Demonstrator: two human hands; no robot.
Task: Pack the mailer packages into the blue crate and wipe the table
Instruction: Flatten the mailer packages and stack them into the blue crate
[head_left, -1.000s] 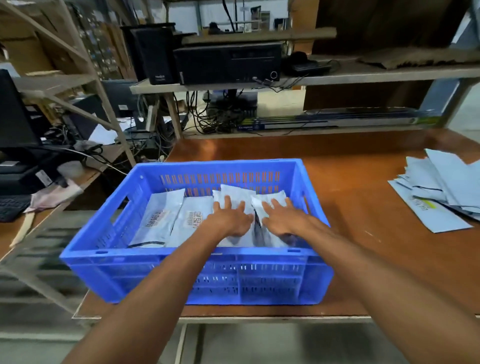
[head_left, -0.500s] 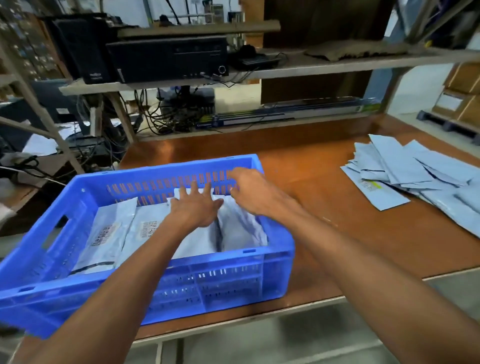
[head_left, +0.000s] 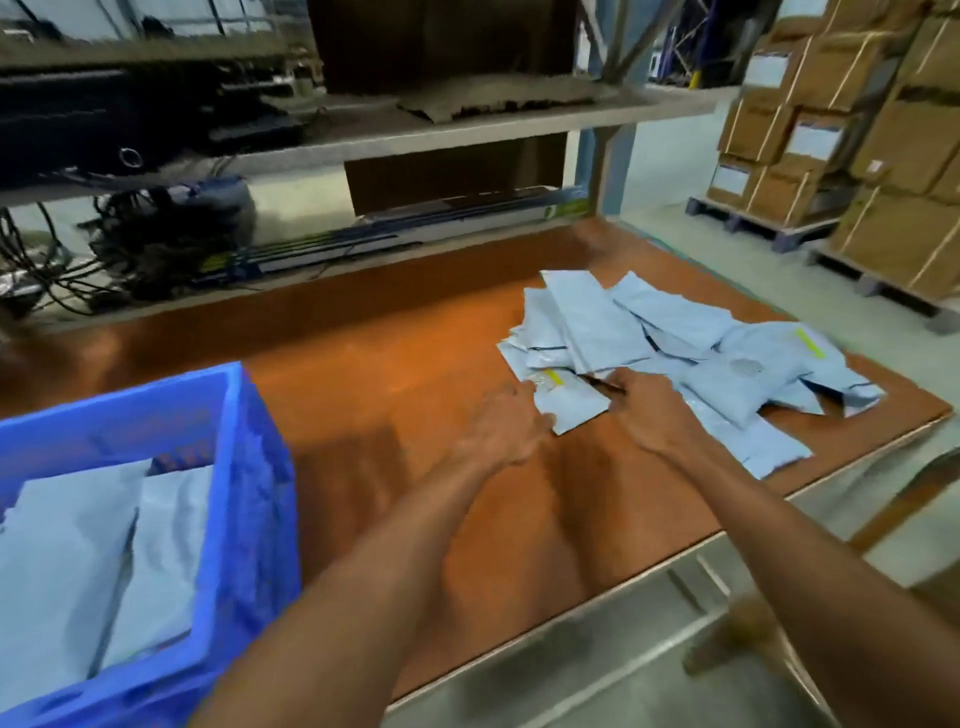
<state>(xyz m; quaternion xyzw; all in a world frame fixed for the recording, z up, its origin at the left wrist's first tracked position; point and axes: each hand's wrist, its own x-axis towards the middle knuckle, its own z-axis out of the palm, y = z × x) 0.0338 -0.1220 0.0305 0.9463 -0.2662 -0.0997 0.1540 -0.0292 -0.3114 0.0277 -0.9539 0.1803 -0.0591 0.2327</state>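
Dim indoor light — motion blur throughout, blue crate (head_left: 249, 493) smeared, edges warped.

No readable text; labels on mailer packages (head_left: 675, 353) and cartons (head_left: 810, 140) too blurred.

left hand (head_left: 506, 431) | right hand (head_left: 649, 415) | both at front mailer (head_left: 571, 410) | grip unclear, blurred

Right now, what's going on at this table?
A person is packing mailers into a blue crate. Both hands are at the pile of mailers on the right of the table: the left hand at the near edge of the front mailer, the right hand beside it on the pile. Blur hides whether either grips. The crate, on the left, holds several packed mailers; many are not yet packed.
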